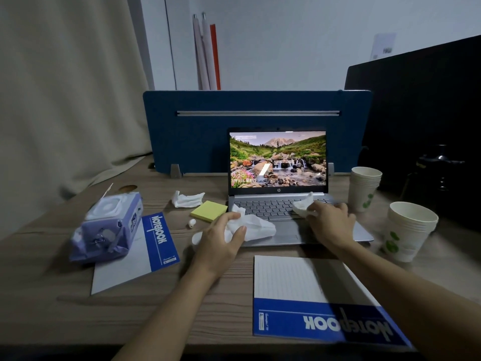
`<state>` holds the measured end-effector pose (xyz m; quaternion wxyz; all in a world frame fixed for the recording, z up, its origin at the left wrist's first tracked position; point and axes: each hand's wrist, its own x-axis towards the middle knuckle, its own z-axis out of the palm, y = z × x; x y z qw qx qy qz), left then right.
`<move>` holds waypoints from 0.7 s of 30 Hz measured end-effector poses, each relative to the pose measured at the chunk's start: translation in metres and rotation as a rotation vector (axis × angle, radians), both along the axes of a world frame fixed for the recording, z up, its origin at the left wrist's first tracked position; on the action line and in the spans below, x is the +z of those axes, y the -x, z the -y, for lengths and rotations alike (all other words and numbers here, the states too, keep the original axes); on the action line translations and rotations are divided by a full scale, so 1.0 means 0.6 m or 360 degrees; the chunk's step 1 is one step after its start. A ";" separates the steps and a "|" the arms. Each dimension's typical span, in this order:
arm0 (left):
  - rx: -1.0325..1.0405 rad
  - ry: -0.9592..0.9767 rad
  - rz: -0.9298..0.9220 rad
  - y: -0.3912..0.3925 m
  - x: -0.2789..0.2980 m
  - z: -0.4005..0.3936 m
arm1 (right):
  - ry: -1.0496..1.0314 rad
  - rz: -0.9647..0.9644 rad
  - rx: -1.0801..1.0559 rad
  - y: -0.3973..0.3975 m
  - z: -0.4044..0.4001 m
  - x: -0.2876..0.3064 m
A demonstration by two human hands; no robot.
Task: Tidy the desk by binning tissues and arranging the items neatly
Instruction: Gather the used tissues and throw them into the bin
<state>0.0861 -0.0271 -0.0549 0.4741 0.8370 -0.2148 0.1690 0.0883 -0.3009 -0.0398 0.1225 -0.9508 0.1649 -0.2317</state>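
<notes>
Left hand (221,241) clutches a crumpled white tissue (256,226) at the open silver laptop (281,204)'s front-left corner; right hand (329,225) grips a smaller white tissue wad (302,205) over the keyboard. A third crumpled tissue (187,199) lies beside the yellow sticky-note pad (209,211), long axis left-right. Bare wood-grain table (208,308) between blue-white notebooks (156,246).

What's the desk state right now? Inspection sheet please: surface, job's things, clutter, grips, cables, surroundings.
Surface: wooden desk, crowded.
Job's things: one tissue in the left hand; one tissue under the right hand, on the laptop keyboard; a third tissue loose beside the sticky notes.
Clutter: wipes pack lying on a notebook; second notebook near the front edge; earbud; two paper cup stacks.
Grips: left closed on its tissue; right closing on its tissue.
Cables: nothing seen.
Surroundings: blue divider, curtain, dark monitor. No bin in view.
</notes>
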 end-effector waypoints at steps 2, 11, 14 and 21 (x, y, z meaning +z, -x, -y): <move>-0.0005 -0.0016 0.0027 -0.001 -0.002 0.001 | -0.0130 0.0148 0.0194 0.012 -0.016 0.009; 0.0296 0.0009 0.0139 0.006 -0.006 0.001 | -0.0726 0.0424 0.0719 0.072 -0.113 0.021; 0.0339 0.0065 0.0109 0.013 -0.003 -0.001 | -0.0899 0.0570 0.0685 0.082 -0.129 0.028; 0.0238 0.0114 -0.0017 0.025 0.001 -0.008 | -0.1008 0.0535 0.0867 0.100 -0.153 0.041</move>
